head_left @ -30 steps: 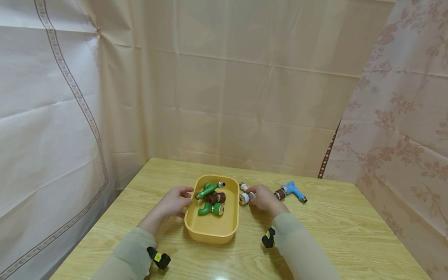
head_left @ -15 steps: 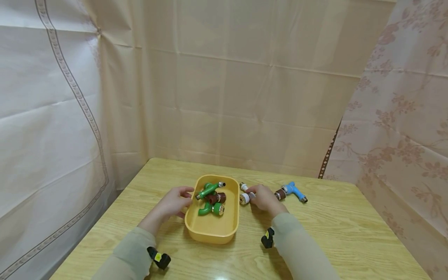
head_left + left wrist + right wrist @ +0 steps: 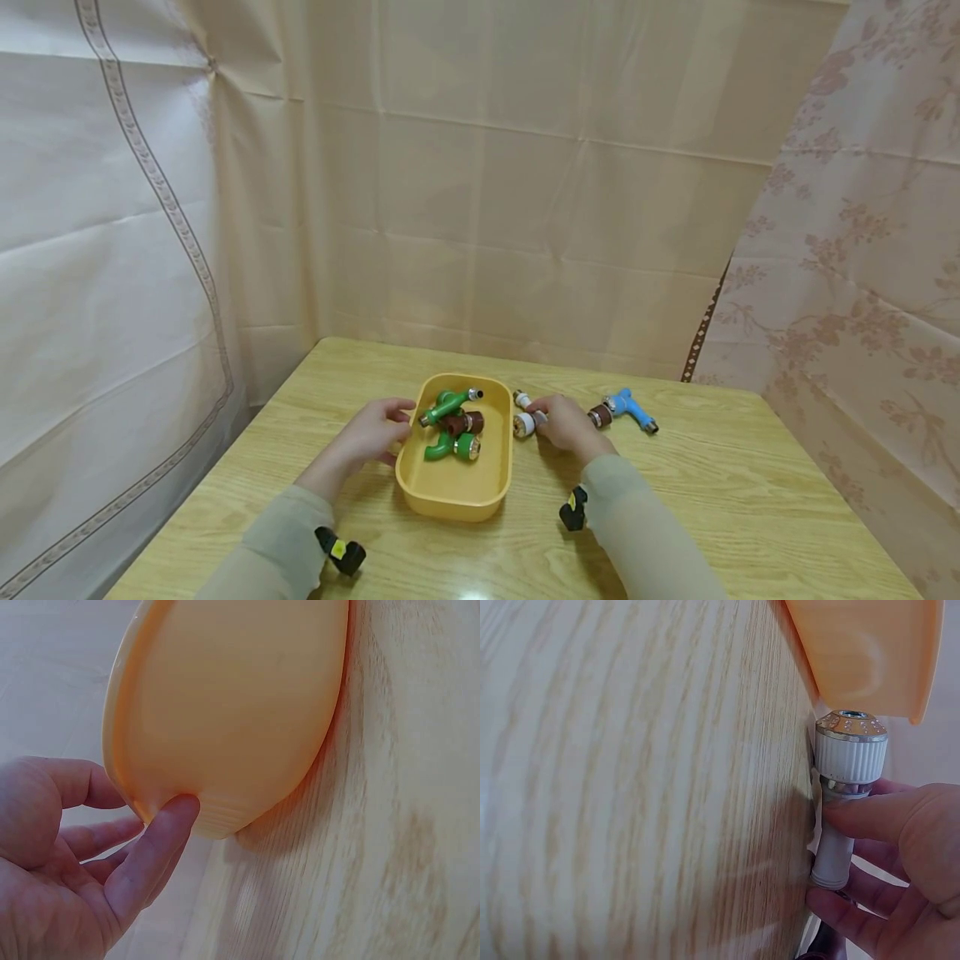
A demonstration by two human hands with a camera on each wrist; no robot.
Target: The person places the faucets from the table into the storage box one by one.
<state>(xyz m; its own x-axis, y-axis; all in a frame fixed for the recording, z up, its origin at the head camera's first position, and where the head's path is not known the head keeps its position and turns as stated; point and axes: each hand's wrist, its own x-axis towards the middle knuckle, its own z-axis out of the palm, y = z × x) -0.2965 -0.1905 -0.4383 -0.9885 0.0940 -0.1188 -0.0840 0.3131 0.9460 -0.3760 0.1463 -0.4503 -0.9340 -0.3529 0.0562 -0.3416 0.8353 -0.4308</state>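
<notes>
In the head view my left hand [image 3: 375, 429] is at the left side of a yellow plastic bin [image 3: 453, 504]. Its fingers touch the outer wall and rim of the bin [image 3: 247, 697], as the left wrist view shows. My right hand [image 3: 566, 425] is just right of the bin, gripping a white tap [image 3: 523, 426] that lies on the table. Up close, the thumb and fingers are around the body of the white tap [image 3: 832, 859], below its ribbed cap. Inside the bin lie green taps [image 3: 447, 408] and a brown tap [image 3: 467, 424], partly overlapping.
A blue tap [image 3: 628, 408] lies on the wooden table [image 3: 720, 492], right of my right hand. Beside it is a brown tap part [image 3: 600, 416], partly hidden by that hand. Hanging cloth [image 3: 525, 208] encloses the table's back and sides.
</notes>
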